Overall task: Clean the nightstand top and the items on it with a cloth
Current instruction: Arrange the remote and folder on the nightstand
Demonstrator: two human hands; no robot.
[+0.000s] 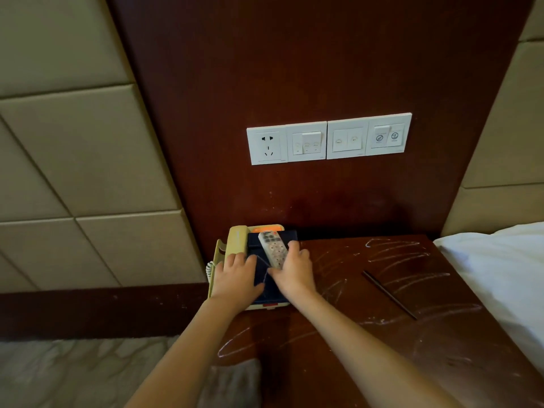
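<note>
Nightstand (382,293): L hand (235,278) on folder (255,244), R hand (294,272) holding remote (273,251).

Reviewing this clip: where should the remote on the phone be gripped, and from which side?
Probably pinch the remote across its long side edges at the near half, from above and the right, where the right hand sits: it lies flat, buttons up, on the dark folder, so only its narrow sides are free.
</note>
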